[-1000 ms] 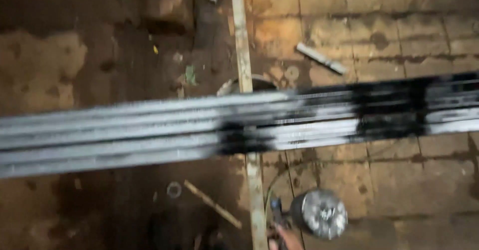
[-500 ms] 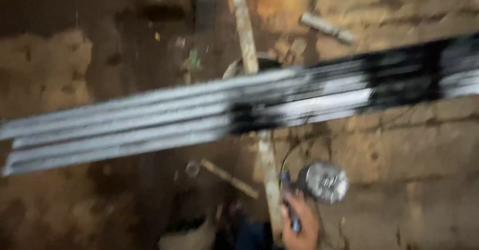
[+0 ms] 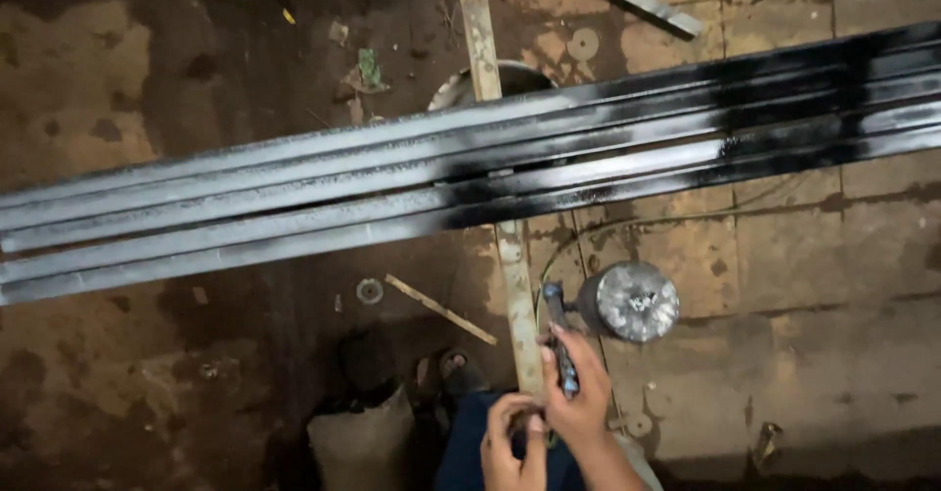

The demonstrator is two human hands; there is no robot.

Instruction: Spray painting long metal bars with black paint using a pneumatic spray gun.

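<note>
My right hand is shut on the dark handle of a spray gun whose round metal cup sits to its right. My left hand is just below and left of it, fingers pinched at the bottom of the gun's handle; what it grips is hidden. Above the hands, several long metal bars lie side by side across the view. They are wet black in the middle and on the right, bare grey on the left.
A narrow wooden plank runs under the bars from top to bottom. A thin hose curves over the brick floor. A bucket rim, a short metal piece, a stick and my sandalled foot lie around.
The view has dropped and steadied, so both hands show in full. My left hand has come up to the bottom of the spray gun, which earlier only the right hand held.
</note>
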